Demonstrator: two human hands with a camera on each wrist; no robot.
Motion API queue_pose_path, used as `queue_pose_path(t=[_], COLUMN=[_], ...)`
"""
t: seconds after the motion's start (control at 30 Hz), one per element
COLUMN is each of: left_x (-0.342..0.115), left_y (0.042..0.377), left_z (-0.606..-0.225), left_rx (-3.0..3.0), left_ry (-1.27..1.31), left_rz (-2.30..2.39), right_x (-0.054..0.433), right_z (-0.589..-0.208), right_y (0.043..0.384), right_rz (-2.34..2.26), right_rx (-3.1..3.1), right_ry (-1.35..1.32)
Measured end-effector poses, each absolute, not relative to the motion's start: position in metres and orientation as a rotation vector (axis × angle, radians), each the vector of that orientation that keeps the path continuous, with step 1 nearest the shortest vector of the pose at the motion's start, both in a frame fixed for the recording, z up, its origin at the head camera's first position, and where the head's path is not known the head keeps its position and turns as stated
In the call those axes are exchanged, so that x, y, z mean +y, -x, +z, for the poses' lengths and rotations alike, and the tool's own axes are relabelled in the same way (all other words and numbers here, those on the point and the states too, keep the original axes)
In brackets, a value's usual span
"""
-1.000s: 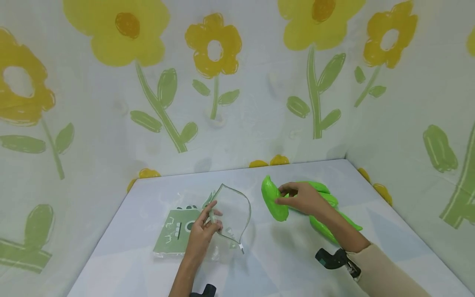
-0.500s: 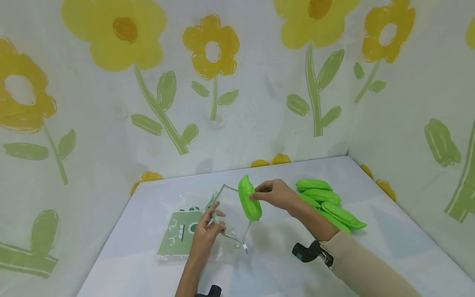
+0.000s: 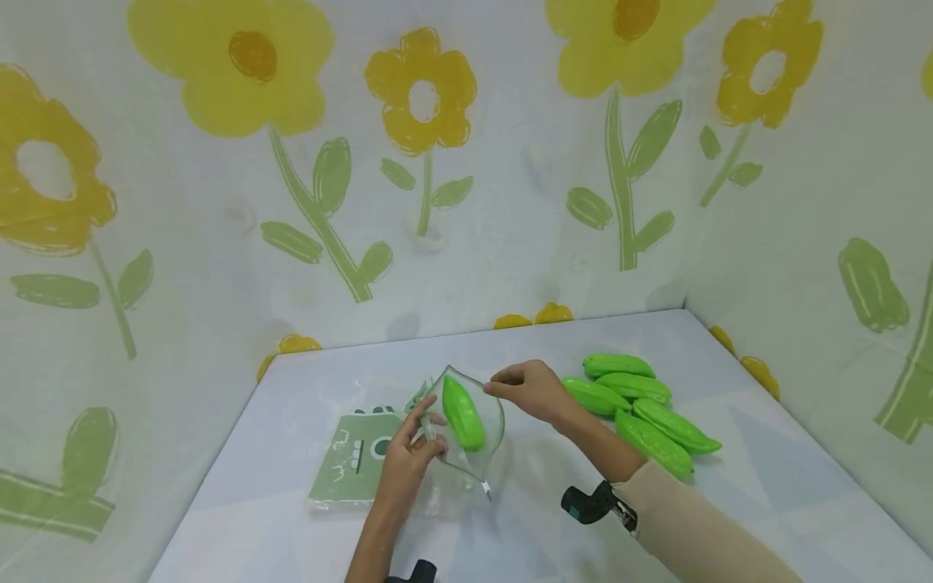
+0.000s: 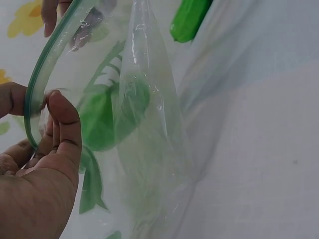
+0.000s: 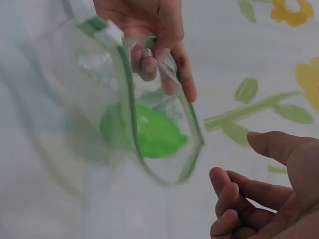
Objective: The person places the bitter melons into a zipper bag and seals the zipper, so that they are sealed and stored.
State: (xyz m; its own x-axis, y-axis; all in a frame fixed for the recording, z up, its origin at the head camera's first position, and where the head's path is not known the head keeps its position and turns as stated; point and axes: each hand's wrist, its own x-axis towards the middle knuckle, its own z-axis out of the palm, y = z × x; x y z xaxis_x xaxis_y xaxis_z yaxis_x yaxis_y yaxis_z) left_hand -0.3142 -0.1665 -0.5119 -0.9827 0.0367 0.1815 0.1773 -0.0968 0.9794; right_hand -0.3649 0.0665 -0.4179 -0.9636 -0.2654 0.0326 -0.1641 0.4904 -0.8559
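My left hand (image 3: pixel 408 457) pinches the rim of a clear zip bag (image 5: pixel 128 89) with a green-edged mouth and a white slider; the mouth stands wide. Inside the bag lies a bright green, long vegetable (image 3: pixel 463 414) with a pointed tip, seen through the plastic in both wrist views. Beside the mouth is my right hand (image 3: pixel 535 393), its fingertips overlapping the rim in the head view. In the right wrist view this hand's fingers (image 5: pixel 229 199) are loosely bent and apart, with nothing between them and a gap to the bag.
Several more green vegetables (image 3: pixel 627 387) lie in a loose pile on the white table (image 3: pixel 568 518), right of the bag. A flat sage-green package (image 3: pixel 350 461) with a printed face lies to the left. Flower-printed cloth (image 3: pixel 503 243) walls the table at the back and sides.
My right hand has carried a green vegetable leftward from the pile side to the bag and let it go inside. My left hand has kept its hold on the rim.
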Motion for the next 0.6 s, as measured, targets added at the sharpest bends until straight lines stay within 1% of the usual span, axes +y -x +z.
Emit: queue_pose_path(t=[0.2, 0.6], left_x=[-0.162, -0.168], left_y=[0.315, 0.315], left_z=[-0.512, -0.513], left_rx=[-2.026, -2.038], left_ry=[0.265, 0.248], left_rz=[-2.275, -2.260], right_x=[0.103, 0.184], right_z=[-0.423, -0.413], right_y=[0.357, 0.346], right_rz=[-1.470, -1.247], right_rx=[2.703, 2.952], right_ry=[0.430, 0.406])
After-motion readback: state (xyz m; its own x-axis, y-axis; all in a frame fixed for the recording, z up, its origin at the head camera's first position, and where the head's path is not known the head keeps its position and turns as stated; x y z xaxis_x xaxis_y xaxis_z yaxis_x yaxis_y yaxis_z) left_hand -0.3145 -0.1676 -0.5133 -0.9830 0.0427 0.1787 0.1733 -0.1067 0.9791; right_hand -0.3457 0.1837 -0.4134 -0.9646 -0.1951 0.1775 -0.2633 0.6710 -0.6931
